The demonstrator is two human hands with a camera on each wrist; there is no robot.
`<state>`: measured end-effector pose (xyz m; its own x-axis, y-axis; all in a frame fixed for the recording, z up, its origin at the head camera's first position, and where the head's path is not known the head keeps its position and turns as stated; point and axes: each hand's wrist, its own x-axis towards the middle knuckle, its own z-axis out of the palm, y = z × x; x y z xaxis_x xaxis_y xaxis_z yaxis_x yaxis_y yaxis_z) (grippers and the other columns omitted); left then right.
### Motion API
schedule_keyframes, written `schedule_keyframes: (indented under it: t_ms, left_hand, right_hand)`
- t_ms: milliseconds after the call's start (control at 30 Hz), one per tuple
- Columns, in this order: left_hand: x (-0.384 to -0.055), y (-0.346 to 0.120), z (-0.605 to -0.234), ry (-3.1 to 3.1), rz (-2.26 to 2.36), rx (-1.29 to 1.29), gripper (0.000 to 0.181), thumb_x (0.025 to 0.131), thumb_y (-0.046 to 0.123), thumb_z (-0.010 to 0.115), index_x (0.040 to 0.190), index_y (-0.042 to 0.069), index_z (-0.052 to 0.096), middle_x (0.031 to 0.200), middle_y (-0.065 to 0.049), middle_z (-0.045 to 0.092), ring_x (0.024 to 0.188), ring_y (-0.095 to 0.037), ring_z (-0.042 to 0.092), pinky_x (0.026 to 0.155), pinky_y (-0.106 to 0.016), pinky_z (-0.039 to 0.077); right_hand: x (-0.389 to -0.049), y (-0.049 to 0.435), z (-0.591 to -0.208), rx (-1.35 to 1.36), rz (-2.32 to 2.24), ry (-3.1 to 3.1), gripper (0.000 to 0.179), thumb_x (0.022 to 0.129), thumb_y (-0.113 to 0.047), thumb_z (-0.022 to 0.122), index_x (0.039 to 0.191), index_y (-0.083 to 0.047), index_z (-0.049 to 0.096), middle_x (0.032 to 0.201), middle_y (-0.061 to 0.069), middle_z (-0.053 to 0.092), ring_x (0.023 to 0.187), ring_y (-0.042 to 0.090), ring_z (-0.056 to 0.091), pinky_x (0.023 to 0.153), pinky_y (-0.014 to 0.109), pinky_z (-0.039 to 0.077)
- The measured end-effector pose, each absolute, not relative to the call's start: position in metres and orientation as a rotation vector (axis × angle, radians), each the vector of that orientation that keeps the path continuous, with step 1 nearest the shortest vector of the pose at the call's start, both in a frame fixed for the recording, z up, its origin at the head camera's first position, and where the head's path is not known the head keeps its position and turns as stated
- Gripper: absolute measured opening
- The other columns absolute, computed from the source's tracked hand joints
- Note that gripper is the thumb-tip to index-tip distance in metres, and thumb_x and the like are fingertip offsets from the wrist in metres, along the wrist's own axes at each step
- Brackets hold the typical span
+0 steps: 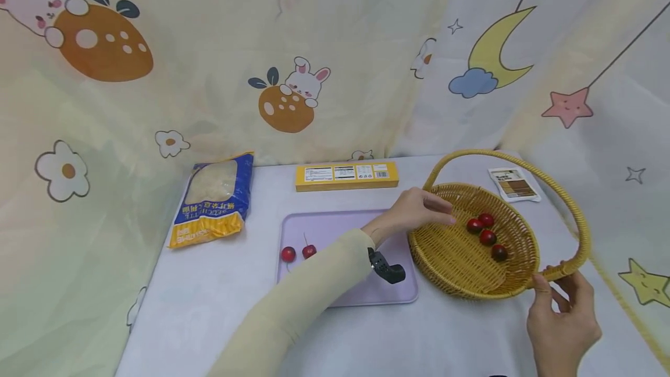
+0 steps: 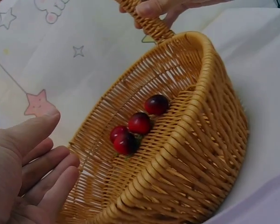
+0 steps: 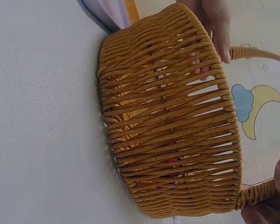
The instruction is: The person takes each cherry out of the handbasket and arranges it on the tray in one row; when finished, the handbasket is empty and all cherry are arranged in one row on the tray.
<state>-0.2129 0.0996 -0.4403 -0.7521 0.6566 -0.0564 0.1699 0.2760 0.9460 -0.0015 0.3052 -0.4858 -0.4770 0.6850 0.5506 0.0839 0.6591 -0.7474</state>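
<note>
Right hand [image 1: 564, 316] gripping the base of the handle [image 1: 578, 220], wicker basket [image 1: 450, 258] just right of a lilac tray [image 1: 342, 230], left hand [image 1: 419, 211] relaxed, holding nothing, near the rim, dark-red fruits [image 1: 488, 237] inside.

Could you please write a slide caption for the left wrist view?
Four dark-red fruits rest in a wicker basket, its handle held by the right hand, the left hand nearby.

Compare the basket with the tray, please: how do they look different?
The basket is golden brown and woven; the tray is pale purple and looks smooth. The basket is rounded, with a tall arched handle; the tray is low and rectangular. Both hold small red fruits.
</note>
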Motion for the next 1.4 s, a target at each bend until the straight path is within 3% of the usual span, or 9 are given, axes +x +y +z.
schedule_keyframes:
  t_ms: [267,533,633,767,867,1067,1200,1400]
  left_hand:
    - [-0.222,0.121,-0.447,2.112,1.557,0.693,0.030,0.087,0.036,0.086,0.114,0.023,0.082,0.111,0.012,0.079,0.099,0.002,0.069,0.086,-0.020,0.055]
    - [-0.220,0.142,-0.451,2.069,1.649,0.594,0.031,0.088,0.032,0.086,0.114,0.017,0.082,0.105,0.011,0.078,0.096,-0.001,0.068,0.086,-0.023,0.055]
    - [-0.219,0.150,-0.451,2.073,1.686,0.548,0.030,0.089,0.029,0.086,0.115,0.015,0.081,0.104,0.011,0.078,0.094,-0.002,0.069,0.085,-0.024,0.056]
    - [-0.217,0.160,-0.453,2.116,1.716,0.521,0.029,0.090,0.026,0.085,0.115,0.012,0.081,0.104,0.009,0.079,0.092,-0.002,0.070,0.083,-0.022,0.055]
    - [-0.213,0.167,-0.453,2.148,1.721,0.512,0.028,0.090,0.024,0.085,0.115,0.011,0.081,0.105,0.007,0.079,0.093,-0.003,0.071,0.083,-0.022,0.055]
    - [-0.208,0.180,-0.452,2.223,1.646,0.464,0.023,0.090,0.019,0.084,0.111,0.009,0.081,0.100,0.003,0.078,0.090,-0.008,0.069,0.076,-0.024,0.054]
    - [-0.205,0.187,-0.451,2.267,1.529,0.484,0.022,0.091,0.019,0.084,0.110,0.009,0.081,0.106,0.003,0.076,0.089,-0.009,0.067,0.074,-0.025,0.053]
    - [-0.207,0.199,-0.447,2.388,1.365,0.576,0.024,0.089,0.019,0.085,0.110,0.009,0.082,0.112,0.001,0.076,0.100,-0.013,0.068,0.077,-0.023,0.054]
  right_hand:
    - [-0.002,0.304,-0.483,-0.584,0.831,-1.959,0.054,0.090,0.000,0.080,0.139,-0.017,0.064,0.117,-0.038,0.053,0.107,-0.016,0.058,0.084,-0.001,0.046]
    - [0.000,0.302,-0.482,-0.579,0.828,-1.957,0.053,0.090,-0.001,0.080,0.139,-0.014,0.065,0.119,-0.035,0.055,0.106,-0.016,0.058,0.084,-0.001,0.046]
    - [0.000,0.300,-0.480,-0.574,0.811,-1.976,0.052,0.091,-0.003,0.080,0.140,-0.011,0.064,0.121,-0.022,0.063,0.107,-0.018,0.057,0.085,-0.001,0.046]
    - [0.000,0.298,-0.478,-0.583,0.780,-1.996,0.052,0.091,-0.005,0.080,0.140,-0.007,0.062,0.123,0.005,0.070,0.107,-0.020,0.053,0.086,-0.001,0.044]
    - [0.001,0.297,-0.478,-0.591,0.767,-2.002,0.052,0.091,-0.005,0.079,0.140,-0.005,0.062,0.122,0.015,0.071,0.107,-0.022,0.052,0.086,-0.002,0.044]
    - [0.003,0.298,-0.480,-0.594,0.768,-1.993,0.051,0.092,-0.004,0.079,0.140,-0.004,0.062,0.122,0.015,0.071,0.106,-0.021,0.053,0.085,-0.002,0.044]
    - [0.004,0.297,-0.482,-0.606,0.777,-1.982,0.051,0.092,-0.003,0.079,0.140,-0.005,0.062,0.123,0.015,0.071,0.106,-0.021,0.053,0.085,-0.001,0.045]
    - [0.003,0.299,-0.482,-0.570,0.774,-1.991,0.053,0.091,-0.002,0.079,0.140,-0.002,0.060,0.122,0.015,0.070,0.107,-0.021,0.053,0.087,0.000,0.046]
